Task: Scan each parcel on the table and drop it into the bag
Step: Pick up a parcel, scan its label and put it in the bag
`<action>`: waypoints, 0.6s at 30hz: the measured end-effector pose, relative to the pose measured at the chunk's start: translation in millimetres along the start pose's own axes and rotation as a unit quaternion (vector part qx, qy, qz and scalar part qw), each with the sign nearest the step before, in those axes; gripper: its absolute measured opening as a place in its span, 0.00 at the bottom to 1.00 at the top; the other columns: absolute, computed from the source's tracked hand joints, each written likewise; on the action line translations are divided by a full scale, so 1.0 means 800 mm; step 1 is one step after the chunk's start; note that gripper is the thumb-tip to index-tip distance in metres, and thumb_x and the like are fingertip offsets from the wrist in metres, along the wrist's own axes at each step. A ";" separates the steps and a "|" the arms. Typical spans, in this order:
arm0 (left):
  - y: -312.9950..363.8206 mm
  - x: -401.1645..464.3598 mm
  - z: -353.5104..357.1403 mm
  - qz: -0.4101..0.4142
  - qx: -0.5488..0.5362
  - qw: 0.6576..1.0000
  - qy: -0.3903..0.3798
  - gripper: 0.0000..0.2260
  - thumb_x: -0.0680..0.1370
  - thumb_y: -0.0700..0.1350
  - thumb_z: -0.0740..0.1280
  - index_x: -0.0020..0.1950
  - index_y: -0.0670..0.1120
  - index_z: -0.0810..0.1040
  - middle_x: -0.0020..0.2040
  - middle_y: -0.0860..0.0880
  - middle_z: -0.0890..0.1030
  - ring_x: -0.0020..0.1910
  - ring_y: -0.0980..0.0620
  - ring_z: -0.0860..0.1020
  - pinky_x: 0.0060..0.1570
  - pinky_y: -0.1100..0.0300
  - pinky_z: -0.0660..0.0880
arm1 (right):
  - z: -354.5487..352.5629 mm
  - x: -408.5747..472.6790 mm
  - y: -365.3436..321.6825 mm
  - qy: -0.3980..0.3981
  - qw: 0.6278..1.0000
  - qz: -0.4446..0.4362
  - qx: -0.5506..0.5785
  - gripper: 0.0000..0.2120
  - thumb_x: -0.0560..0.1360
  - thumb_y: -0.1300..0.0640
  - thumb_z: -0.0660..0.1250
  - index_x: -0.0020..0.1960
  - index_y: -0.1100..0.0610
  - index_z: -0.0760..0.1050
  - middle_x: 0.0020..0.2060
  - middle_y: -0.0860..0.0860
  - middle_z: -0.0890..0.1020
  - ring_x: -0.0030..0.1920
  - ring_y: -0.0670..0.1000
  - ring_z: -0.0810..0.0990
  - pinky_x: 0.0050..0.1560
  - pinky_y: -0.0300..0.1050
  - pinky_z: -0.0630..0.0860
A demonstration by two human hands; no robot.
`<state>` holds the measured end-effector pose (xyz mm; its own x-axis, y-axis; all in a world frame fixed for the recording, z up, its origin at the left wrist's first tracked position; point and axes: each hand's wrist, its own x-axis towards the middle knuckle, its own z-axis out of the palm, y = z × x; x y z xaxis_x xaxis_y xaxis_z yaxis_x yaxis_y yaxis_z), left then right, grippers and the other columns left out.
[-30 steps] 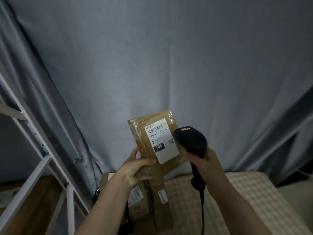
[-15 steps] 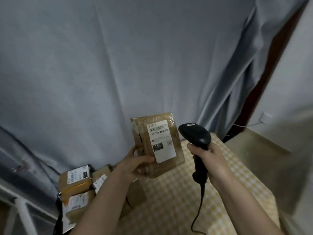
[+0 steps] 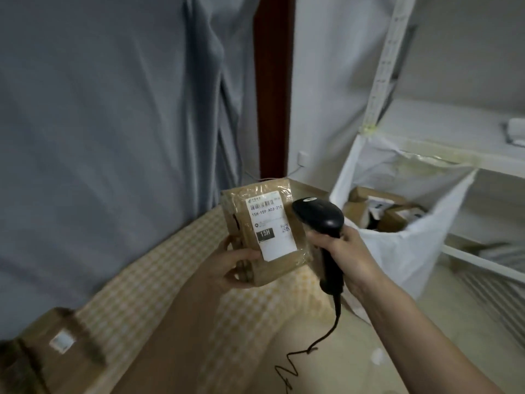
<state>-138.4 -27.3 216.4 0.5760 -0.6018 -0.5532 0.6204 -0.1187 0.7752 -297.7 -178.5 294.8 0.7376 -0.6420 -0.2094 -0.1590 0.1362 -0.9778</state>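
My left hand (image 3: 237, 265) grips the lower left corner of a brown taped parcel (image 3: 264, 231), held upright with its white barcode label facing me. My right hand (image 3: 345, 257) grips the handle of a black barcode scanner (image 3: 319, 216), whose head sits just right of the label. A white bag (image 3: 403, 245) hangs open to the right, with several brown parcels (image 3: 377, 209) inside it. Another brown parcel (image 3: 61, 342) lies on the checked tablecloth (image 3: 159, 268) at the lower left.
A grey curtain (image 3: 108, 137) hangs behind the table. White shelving (image 3: 466, 163) stands at the right, holding the bag's mouth. The scanner's black cable (image 3: 309, 354) dangles down past the table edge. A dark red post (image 3: 272, 86) rises behind the parcel.
The view has swung right: the bag and shelving have come into sight and the table's parcels have slid to the lower left. Both hands keep the same hold on parcel and scanner.
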 end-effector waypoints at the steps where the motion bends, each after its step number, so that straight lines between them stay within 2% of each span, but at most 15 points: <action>1: -0.007 0.011 0.028 -0.010 0.002 1.000 -0.011 0.32 0.62 0.32 0.77 0.62 0.50 0.73 0.45 0.44 0.78 0.35 0.46 0.78 0.33 0.47 0.78 | -0.027 0.004 0.002 0.012 1.000 0.007 -0.001 0.05 0.73 0.62 0.71 0.45 0.54 0.77 0.39 0.51 0.81 0.43 0.51 0.79 0.46 0.44 0.74; 3: -0.022 0.035 0.075 -0.035 0.016 0.999 -0.023 0.30 0.63 0.33 0.77 0.61 0.50 0.74 0.46 0.45 0.79 0.37 0.46 0.79 0.37 0.44 0.78 | -0.076 0.012 0.004 0.031 0.999 0.019 0.008 0.05 0.73 0.62 0.70 0.45 0.54 0.77 0.36 0.49 0.80 0.39 0.48 0.78 0.38 0.39 0.71; 6: -0.034 0.062 0.132 -0.061 0.048 0.996 -0.046 0.30 0.63 0.34 0.76 0.62 0.48 0.73 0.34 0.46 0.78 0.30 0.48 0.76 0.40 0.43 0.77 | -0.132 0.023 0.009 0.045 0.998 0.039 0.022 0.05 0.73 0.62 0.70 0.48 0.55 0.77 0.34 0.48 0.79 0.36 0.46 0.77 0.34 0.36 0.68; 7: -0.036 0.072 0.148 -0.067 0.061 0.995 -0.046 0.30 0.64 0.34 0.77 0.63 0.48 0.73 0.37 0.45 0.79 0.34 0.47 0.77 0.41 0.42 0.77 | -0.147 0.028 0.011 0.048 0.998 0.043 0.025 0.06 0.73 0.62 0.71 0.48 0.55 0.78 0.35 0.48 0.79 0.36 0.45 0.77 0.34 0.35 0.68; 8: -0.036 0.083 0.162 -0.073 0.077 0.994 -0.039 0.32 0.64 0.36 0.77 0.65 0.48 0.73 0.45 0.41 0.81 0.40 0.44 0.78 0.42 0.40 0.77 | -0.160 0.032 0.013 0.054 0.997 0.045 0.027 0.07 0.73 0.62 0.71 0.49 0.55 0.78 0.36 0.48 0.80 0.36 0.44 0.77 0.34 0.34 0.69; 10: -0.037 0.105 0.190 -0.084 0.104 0.990 -0.041 0.35 0.60 0.39 0.79 0.65 0.50 0.74 0.58 0.34 0.76 0.47 0.43 0.77 0.41 0.41 0.78 | -0.185 0.042 0.019 0.066 0.996 0.048 0.034 0.08 0.73 0.63 0.71 0.51 0.56 0.78 0.38 0.49 0.80 0.36 0.42 0.79 0.33 0.33 0.71; 11: -0.039 0.117 0.205 -0.089 0.117 0.988 -0.047 0.33 0.60 0.41 0.79 0.64 0.49 0.76 0.59 0.33 0.75 0.47 0.44 0.77 0.39 0.44 0.78 | -0.196 0.048 0.022 0.072 0.995 0.049 0.042 0.08 0.73 0.64 0.70 0.51 0.57 0.78 0.38 0.49 0.81 0.34 0.41 0.79 0.31 0.30 0.72; 13: -0.043 0.139 0.235 -0.101 0.124 0.986 -0.035 0.29 0.60 0.43 0.78 0.61 0.49 0.78 0.54 0.40 0.79 0.48 0.46 0.78 0.40 0.47 0.78 | -0.217 0.058 0.029 0.090 0.993 0.055 0.053 0.08 0.73 0.65 0.70 0.52 0.60 0.78 0.36 0.49 0.80 0.30 0.39 0.79 0.30 0.29 0.71; 16: -0.046 0.177 0.276 -0.114 0.143 0.983 -0.034 0.33 0.54 0.47 0.79 0.59 0.49 0.78 0.49 0.45 0.81 0.49 0.45 0.79 0.42 0.46 0.79 | -0.249 0.079 0.037 0.124 0.989 0.070 0.044 0.08 0.73 0.63 0.71 0.51 0.59 0.79 0.35 0.49 0.79 0.36 0.45 0.77 0.37 0.35 0.72; 18: -0.042 0.210 0.300 -0.121 0.161 0.979 -0.025 0.30 0.61 0.47 0.79 0.61 0.49 0.76 0.50 0.44 0.79 0.50 0.45 0.78 0.44 0.44 0.80 | -0.270 0.100 0.039 0.146 0.985 0.079 0.041 0.07 0.72 0.62 0.72 0.50 0.58 0.79 0.36 0.50 0.79 0.38 0.48 0.76 0.41 0.39 0.71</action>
<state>-190.4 -313.6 170.4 0.4007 -0.5632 -0.7226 0.5313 -0.4997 0.6841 -385.7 -388.7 247.8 0.4863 -0.7957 -0.3610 -0.1945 0.3042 -0.9325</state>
